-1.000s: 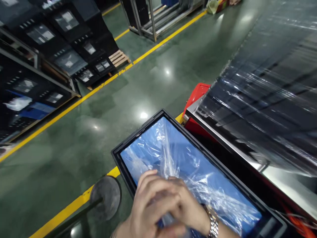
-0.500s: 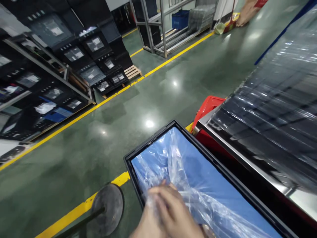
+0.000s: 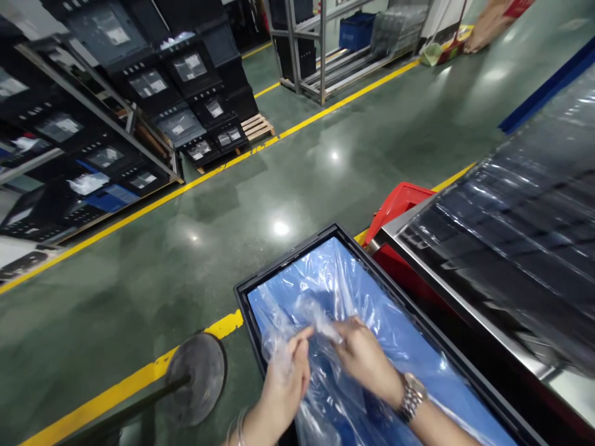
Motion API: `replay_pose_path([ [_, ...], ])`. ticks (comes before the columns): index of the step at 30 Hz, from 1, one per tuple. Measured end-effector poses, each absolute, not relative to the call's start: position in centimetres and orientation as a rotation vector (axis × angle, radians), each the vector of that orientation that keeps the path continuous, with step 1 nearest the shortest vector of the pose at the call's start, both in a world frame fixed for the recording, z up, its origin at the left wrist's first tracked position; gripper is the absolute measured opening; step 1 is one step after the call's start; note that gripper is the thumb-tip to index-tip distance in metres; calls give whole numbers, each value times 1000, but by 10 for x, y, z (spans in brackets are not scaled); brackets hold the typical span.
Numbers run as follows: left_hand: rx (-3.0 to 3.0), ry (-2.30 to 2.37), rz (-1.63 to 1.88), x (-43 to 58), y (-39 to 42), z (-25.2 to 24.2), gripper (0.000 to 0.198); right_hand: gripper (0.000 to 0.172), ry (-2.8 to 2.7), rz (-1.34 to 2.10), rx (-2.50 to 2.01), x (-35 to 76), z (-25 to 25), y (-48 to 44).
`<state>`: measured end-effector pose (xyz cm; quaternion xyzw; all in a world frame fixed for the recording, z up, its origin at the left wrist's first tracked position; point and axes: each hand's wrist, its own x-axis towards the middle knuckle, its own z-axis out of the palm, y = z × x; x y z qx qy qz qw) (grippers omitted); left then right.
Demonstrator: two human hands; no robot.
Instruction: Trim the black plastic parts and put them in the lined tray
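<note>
From here I see the left hand point(image 3: 286, 378) and the right hand point(image 3: 365, 359) half closed, both pinching the clear plastic film point(image 3: 320, 279); the film is gathered but not yet off; it covers the blue sheet point(image 3: 385, 328) inside the black frame point(image 3: 288, 272), just below the hands.

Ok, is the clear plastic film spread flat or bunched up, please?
Bunched: the clear plastic film is creased between the left hand and right hand.
</note>
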<state>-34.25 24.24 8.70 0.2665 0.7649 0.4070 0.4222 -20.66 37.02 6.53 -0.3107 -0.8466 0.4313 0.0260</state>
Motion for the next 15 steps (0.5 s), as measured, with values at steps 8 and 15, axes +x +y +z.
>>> replay_pose_path([
  [8,2656,1612,-68,-361,293,142,38,11,-2514,1110,-879,-225,67,350],
  [15,1435,1580,-216,-381,315,148,39,28,-2370,836,-701,-208,70,339],
])
